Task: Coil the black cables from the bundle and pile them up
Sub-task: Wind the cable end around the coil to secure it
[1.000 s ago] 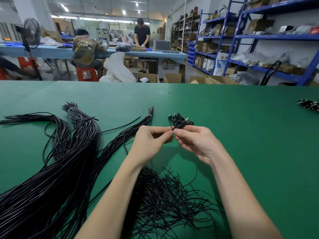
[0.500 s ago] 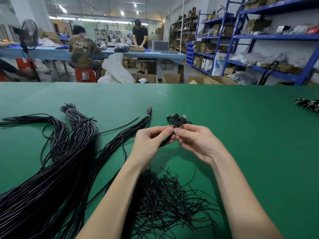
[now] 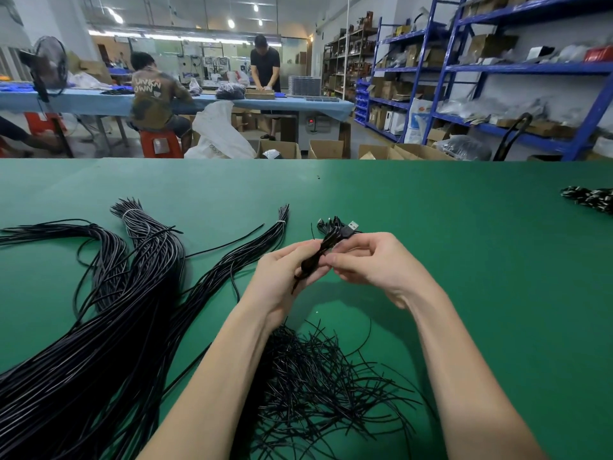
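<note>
Head view looks down on a green table [image 3: 464, 260] where both hands meet just above centre, raised off the surface. At about 9 o'clock from that meeting point, the left hand [image 3: 282, 277] is curled, thumb and fingers closed around the lower part of a small coiled cable [image 3: 326, 249], whose dark loops run through the grip and poke out below the palm. At 3 o'clock from it, the right hand [image 3: 374, 267] pinches the same coil with thumb and forefinger closed on its upper part, the remaining fingers bent loosely behind. A USB plug [image 3: 353, 225] sticks out of the coil's far end, toward 12 o'clock, past the fingertips.

Toward 8 o'clock across the table lies the large bundle of long black cables [image 3: 99, 343], fanned out, with white ties near two of its far tips. At 6 o'clock, beneath the forearms, sits a loose heap of short black wire ties [image 3: 315, 386]. Near the right edge at 2 o'clock lies a pile of finished coils [image 3: 590, 199], well apart from the hands.
</note>
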